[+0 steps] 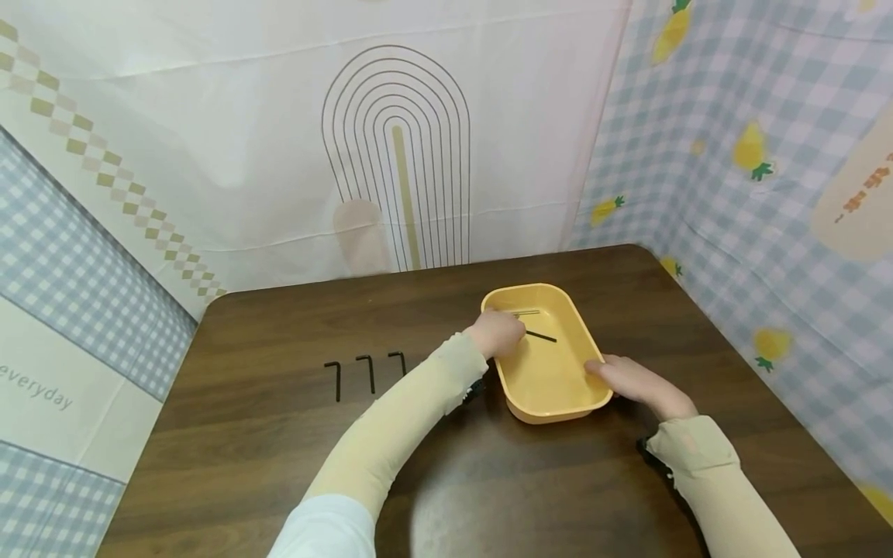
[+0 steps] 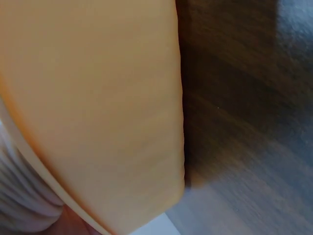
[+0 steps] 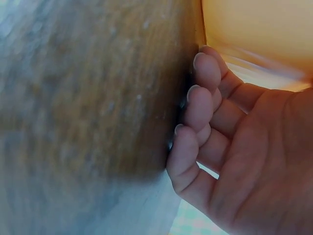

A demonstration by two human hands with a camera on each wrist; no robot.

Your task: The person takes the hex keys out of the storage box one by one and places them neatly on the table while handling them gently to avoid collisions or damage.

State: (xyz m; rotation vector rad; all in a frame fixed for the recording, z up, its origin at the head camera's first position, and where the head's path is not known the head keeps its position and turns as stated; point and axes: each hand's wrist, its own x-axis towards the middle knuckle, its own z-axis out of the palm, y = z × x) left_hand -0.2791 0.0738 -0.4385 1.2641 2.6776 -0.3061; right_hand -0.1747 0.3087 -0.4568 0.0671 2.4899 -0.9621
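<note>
A yellow plastic tray (image 1: 547,387) sits on the brown table. My left hand (image 1: 498,332) reaches over its left rim, fingertips hidden from the head view. A black hex key (image 1: 541,336) shows beside those fingers; whether they pinch it I cannot tell. Farther back in the tray lies a thin greenish strip (image 1: 526,312). My right hand (image 1: 631,381) grips the tray's right rim, thumb over the edge. In the right wrist view its curled fingers (image 3: 199,105) are low at the tray's outside, close to the tabletop. The tray's outer wall (image 2: 107,107) fills much of the left wrist view.
To the left on the table (image 1: 258,465), three black L-shaped hex keys lie in a row: a left one (image 1: 338,381), a middle one (image 1: 371,376) and a right one (image 1: 402,364) partly behind my left sleeve. Patterned cloth (image 1: 279,155) hangs behind the table.
</note>
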